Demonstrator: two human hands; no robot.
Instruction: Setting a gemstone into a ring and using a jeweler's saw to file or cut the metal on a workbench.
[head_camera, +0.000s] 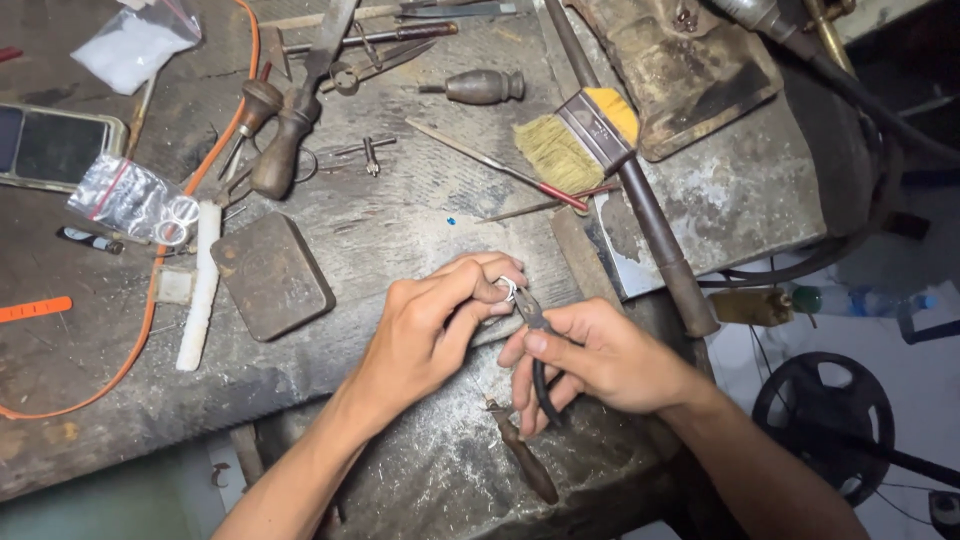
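The right hand (590, 355) grips dark-handled pliers (535, 345), fingers wrapped tight round the handles; the lower ends of the handles are hidden behind the palm. The pliers' tip meets a small silvery ring (508, 289), which the left hand (440, 320) pinches between thumb and fingertips, fingers together on it. Most of the ring is covered by those fingers, so its shape is hard to make out. Just below the pliers a wooden-handled tool (525, 460) lies on the table (400, 230), its head tucked under the right hand. Left of the ring sits a flat rusty metal block (272, 275), and beyond that a white stick (200, 290) crossing an orange cable (150, 300). Above the ring a tiny blue bead (451, 221) lies alone. Further up from the ring rests a brush (580, 135) with yellow ferrule and pale bristles, beside a long dark rod (650, 220). Far left of the ring, a clear bag (135, 195) of small bits and a phone (55, 145), cut off by the frame edge
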